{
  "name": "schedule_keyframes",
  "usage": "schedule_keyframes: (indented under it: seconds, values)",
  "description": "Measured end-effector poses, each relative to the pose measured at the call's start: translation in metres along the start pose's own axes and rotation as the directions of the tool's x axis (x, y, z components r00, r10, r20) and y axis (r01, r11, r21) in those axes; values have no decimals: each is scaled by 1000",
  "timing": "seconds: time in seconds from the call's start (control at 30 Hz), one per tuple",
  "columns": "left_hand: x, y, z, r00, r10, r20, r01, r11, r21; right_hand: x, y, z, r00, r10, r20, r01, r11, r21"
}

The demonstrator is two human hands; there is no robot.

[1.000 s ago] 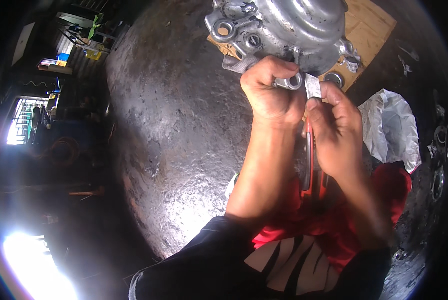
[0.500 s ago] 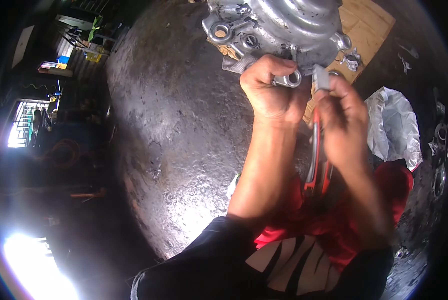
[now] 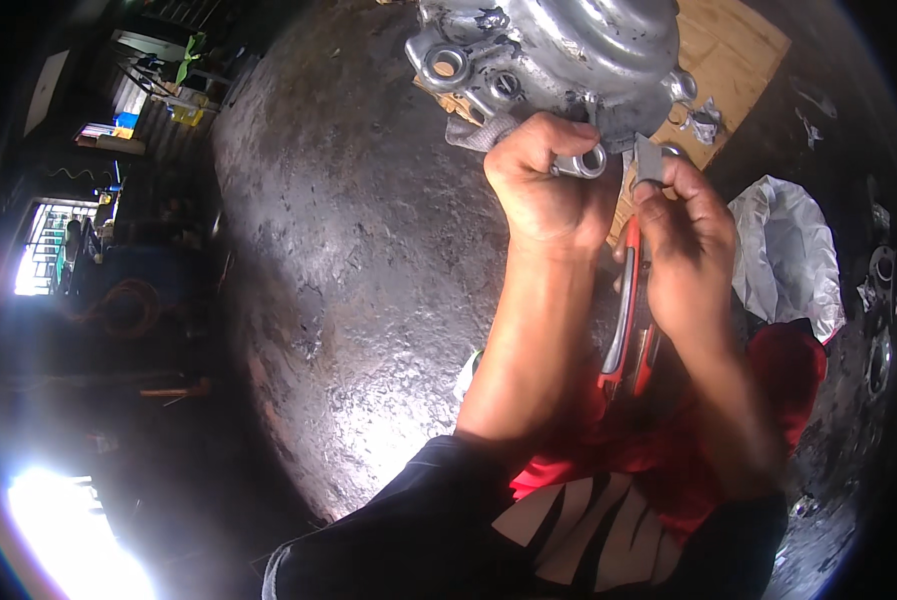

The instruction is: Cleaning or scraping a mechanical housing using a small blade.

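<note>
Upper centre: a small, stiff, light bracket (image 3: pixel 580 163) is clamped in the left hand (image 3: pixel 546 190); the right hand (image 3: pixel 686 235) is closed on red-handled pliers (image 3: pixel 628 310), best gripped mid-handle.

dark oily floor (image 3: pixel 368 300), cardboard sheet (image 3: pixel 733 55) under metal engine casing (image 3: pixel 568 45), crumpled plastic bag (image 3: pixel 788 250)

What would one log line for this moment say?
left hand: grips ringed metal part | right hand: red-handled pliers | engine casing: ahead

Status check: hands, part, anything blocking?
Left hand gripping small metal ring-ended part. Right hand holding red-handled pliers, pinching a grey piece. Engine casing just beyond; nothing blocking.
</note>
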State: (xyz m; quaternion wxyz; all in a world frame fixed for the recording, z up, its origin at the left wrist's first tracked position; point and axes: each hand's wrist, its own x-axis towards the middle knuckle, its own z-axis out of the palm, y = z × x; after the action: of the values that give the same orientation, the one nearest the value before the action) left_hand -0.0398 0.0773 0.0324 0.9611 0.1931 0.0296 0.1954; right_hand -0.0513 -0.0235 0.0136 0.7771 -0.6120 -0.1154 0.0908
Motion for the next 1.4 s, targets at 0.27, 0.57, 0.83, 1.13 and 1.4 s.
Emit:
schedule_keyframes:
  seconds: [0.27,0.57,0.83,1.13,1.4]
  values:
    - [3,1,-10,999,14,50,-15,1000,23,-1,3,-1,1000,18,8,-19,999,31]
    - [1,2,-12,994,101,-31,-94,980,176,-3,-2,1,995,87,52,-89,995,44]
    - [-3,0,-5,993,93,-71,-80,984,159,-1,-12,2,988,152,-12,-151,985,86]
    - [-3,-1,-5,999,42,-10,-42,996,76,-3,2,-4,998,28,48,-28,1000,-1]
    - [1,1,-13,990,57,130,-62,997,36,-4,2,-5,987,92,131,-92,996,-8]
